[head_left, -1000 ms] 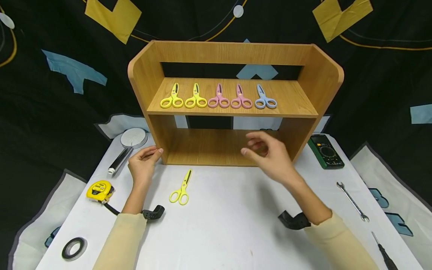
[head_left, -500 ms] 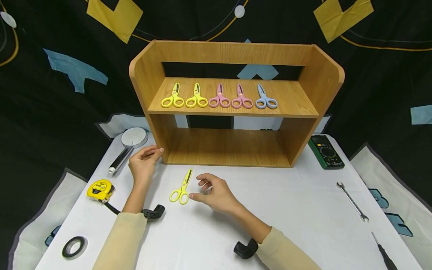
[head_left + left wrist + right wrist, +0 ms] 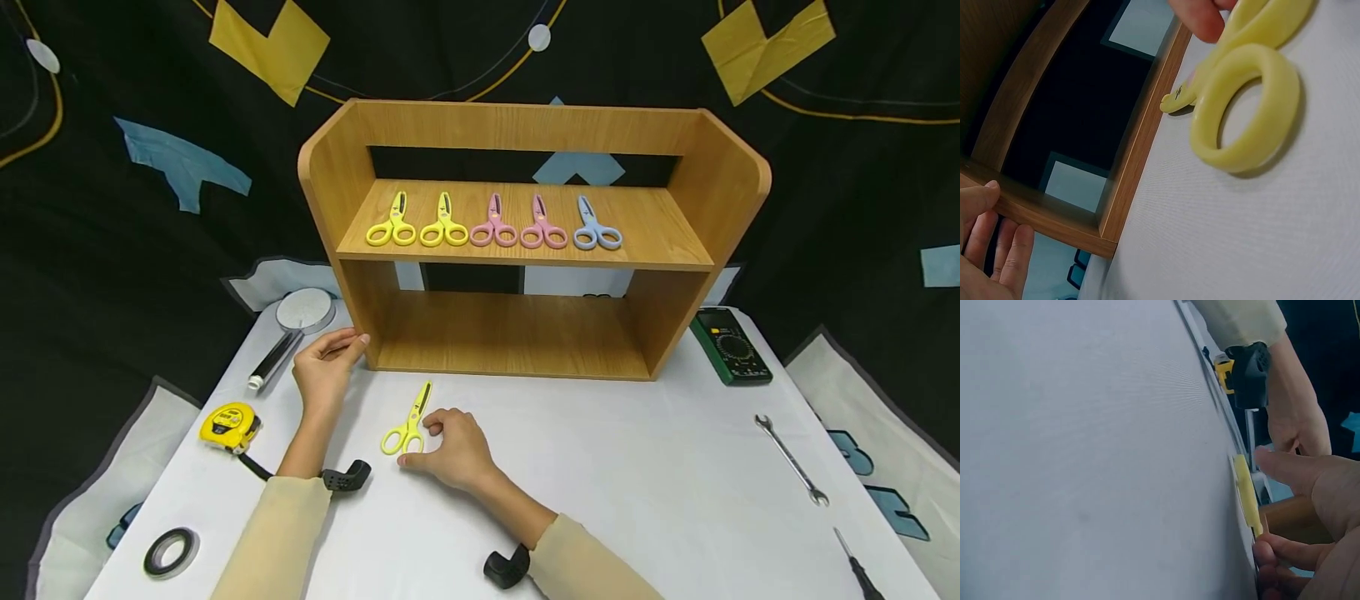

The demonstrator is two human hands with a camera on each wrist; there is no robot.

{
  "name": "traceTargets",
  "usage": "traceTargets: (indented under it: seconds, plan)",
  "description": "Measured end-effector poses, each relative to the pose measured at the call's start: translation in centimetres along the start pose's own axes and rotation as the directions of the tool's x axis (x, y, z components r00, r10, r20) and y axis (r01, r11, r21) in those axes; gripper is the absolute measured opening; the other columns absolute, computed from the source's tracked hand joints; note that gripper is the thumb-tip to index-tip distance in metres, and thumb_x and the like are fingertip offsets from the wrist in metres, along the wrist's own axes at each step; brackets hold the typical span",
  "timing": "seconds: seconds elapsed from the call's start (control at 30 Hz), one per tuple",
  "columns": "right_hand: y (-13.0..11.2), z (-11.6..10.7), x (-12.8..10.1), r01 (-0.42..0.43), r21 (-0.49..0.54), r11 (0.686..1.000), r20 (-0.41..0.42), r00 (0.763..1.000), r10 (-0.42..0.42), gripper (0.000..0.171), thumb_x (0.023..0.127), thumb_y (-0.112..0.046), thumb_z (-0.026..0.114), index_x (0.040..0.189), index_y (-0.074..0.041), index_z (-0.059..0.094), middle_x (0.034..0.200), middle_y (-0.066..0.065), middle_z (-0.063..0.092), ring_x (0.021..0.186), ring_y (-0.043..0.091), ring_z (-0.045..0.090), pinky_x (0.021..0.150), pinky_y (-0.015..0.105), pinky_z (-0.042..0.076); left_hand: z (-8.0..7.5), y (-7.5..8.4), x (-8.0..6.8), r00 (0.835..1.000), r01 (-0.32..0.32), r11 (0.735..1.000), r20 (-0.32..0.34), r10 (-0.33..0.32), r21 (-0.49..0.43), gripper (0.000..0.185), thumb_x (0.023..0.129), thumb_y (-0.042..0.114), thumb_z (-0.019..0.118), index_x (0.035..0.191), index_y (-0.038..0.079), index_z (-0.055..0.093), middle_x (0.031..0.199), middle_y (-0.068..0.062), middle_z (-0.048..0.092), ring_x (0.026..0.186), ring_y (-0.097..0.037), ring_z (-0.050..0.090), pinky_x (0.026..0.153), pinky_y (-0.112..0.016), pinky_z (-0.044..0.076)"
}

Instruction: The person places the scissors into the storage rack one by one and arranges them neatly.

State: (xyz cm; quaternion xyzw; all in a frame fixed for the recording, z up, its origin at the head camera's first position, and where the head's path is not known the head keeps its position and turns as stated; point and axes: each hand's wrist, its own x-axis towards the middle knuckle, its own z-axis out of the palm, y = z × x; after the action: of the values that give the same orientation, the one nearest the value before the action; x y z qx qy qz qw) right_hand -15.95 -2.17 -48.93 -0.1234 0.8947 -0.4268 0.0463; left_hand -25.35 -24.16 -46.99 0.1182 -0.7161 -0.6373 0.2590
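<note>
My left hand [image 3: 324, 367] holds the front edge of the wooden shelf's [image 3: 517, 375] left side panel; in the left wrist view its thumb [image 3: 982, 195] lies on the panel edge, fingers on the outer side. A pair of yellow scissors [image 3: 406, 429] lies on the white table, blades towards the shelf. Around its handle loops stands my right hand [image 3: 453, 450], thumb by the near loop and fingers at the right loop, with a gap between them. In the right wrist view, thumb and fingertips sit at either end of the yellow handles [image 3: 1246, 487].
On the upper board stand two yellow scissors [image 3: 444, 223], two pink scissors [image 3: 542, 225] and blue scissors [image 3: 595, 227]. A magnifying glass [image 3: 306, 310], tape measure [image 3: 229, 425] and tape roll [image 3: 171, 553] lie left; a multimeter [image 3: 731, 346], wrench [image 3: 791, 458] and screwdriver [image 3: 858, 567] right.
My right hand has come from the shelf's lower right, leftward and down, to the yellow scissors on the table. My left hand stays at the panel. The head view has shifted slightly.
</note>
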Motion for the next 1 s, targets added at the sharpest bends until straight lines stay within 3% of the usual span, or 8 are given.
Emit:
traceTargets:
  seconds: [0.17, 0.33, 0.5, 0.63, 0.77, 1.0]
  plan:
    - [-0.4, 0.5, 0.0, 0.007, -0.116, 0.993, -0.028, 1.000, -0.010, 0.055, 0.067, -0.044, 0.097, 0.107, -0.014, 0.074, 0.092, -0.003, 0.062, 0.084, 0.012, 0.051, 0.069, 0.024, 0.042, 0.2, 0.0, -0.1, 1.000, -0.002, 1.000, 0.001, 0.002, 0.001, 0.029, 0.082, 0.019, 0.090, 0.105, 0.006, 0.080, 0.087, 0.009, 0.076, 0.079, -0.004, 0.073, 0.070, -0.013, 0.060]
    - [-0.7, 0.3, 0.2, -0.001, -0.139, 0.990, -0.031, 1.000, -0.004, 0.042, 0.072, -0.033, 0.094, 0.104, -0.014, 0.075, 0.091, -0.002, 0.063, 0.085, 0.013, 0.053, 0.068, 0.025, 0.042, 0.1, 0.2, 0.0, 1.000, 0.003, 1.000, 0.011, -0.003, -0.026, 0.031, 0.081, 0.018, 0.090, 0.106, 0.003, 0.080, 0.087, 0.009, 0.077, 0.079, -0.003, 0.073, 0.070, -0.014, 0.060]
    - [-0.4, -0.8, 0.0, -0.037, 0.027, 0.999, 0.030, 0.999, 0.036, 0.034, 0.077, -0.014, 0.084, 0.109, -0.006, 0.072, 0.086, -0.004, 0.069, 0.075, 0.008, 0.058, 0.060, 0.022, 0.047, -0.1, 0.3, 0.0, 0.997, 0.065, 0.996, 0.033, -0.063, -0.061, 0.034, 0.081, 0.012, 0.090, 0.111, 0.000, 0.078, 0.089, 0.005, 0.077, 0.080, -0.002, 0.072, 0.070, -0.013, 0.060]
    - [0.2, -2.6, -0.3, -0.070, 0.227, 0.971, 0.091, 0.995, 0.051, 0.034, 0.080, -0.003, 0.077, 0.113, 0.001, 0.069, 0.078, 0.000, 0.074, 0.063, 0.008, 0.063, 0.052, 0.020, 0.049, -0.3, 0.5, 0.1, 0.993, 0.106, 0.992, 0.066, -0.101, -0.075, 0.035, 0.083, 0.009, 0.087, 0.114, -0.002, 0.076, 0.091, 0.003, 0.077, 0.081, -0.003, 0.072, 0.073, -0.015, 0.061]
    - [0.7, -5.3, -1.1, -0.086, 0.305, 0.949, 0.116, 0.992, 0.052, 0.035, 0.082, -0.005, 0.078, 0.117, 0.000, 0.071, 0.083, 0.002, 0.076, 0.065, 0.010, 0.065, 0.053, 0.021, 0.051, -0.5, 0.9, 0.3, 0.982, 0.159, 0.981, 0.121, -0.146, -0.111, 0.035, 0.084, 0.008, 0.087, 0.115, -0.004, 0.075, 0.091, 0.004, 0.077, 0.083, -0.004, 0.073, 0.079, -0.022, 0.062]
    - [0.3, -12.5, -3.6, -0.072, 0.369, 0.927, 0.148, 0.989, 0.017, 0.041, 0.086, -0.006, 0.079, 0.125, -0.003, 0.069, 0.093, 0.007, 0.077, 0.081, 0.016, 0.070, 0.071, 0.025, 0.056, -1.5, 0.9, 1.0, 0.932, 0.289, 0.934, 0.284, -0.224, -0.212, 0.032, 0.085, 0.005, 0.084, 0.115, -0.001, 0.073, 0.094, 0.005, 0.077, 0.089, -0.008, 0.075, 0.089, -0.032, 0.061]
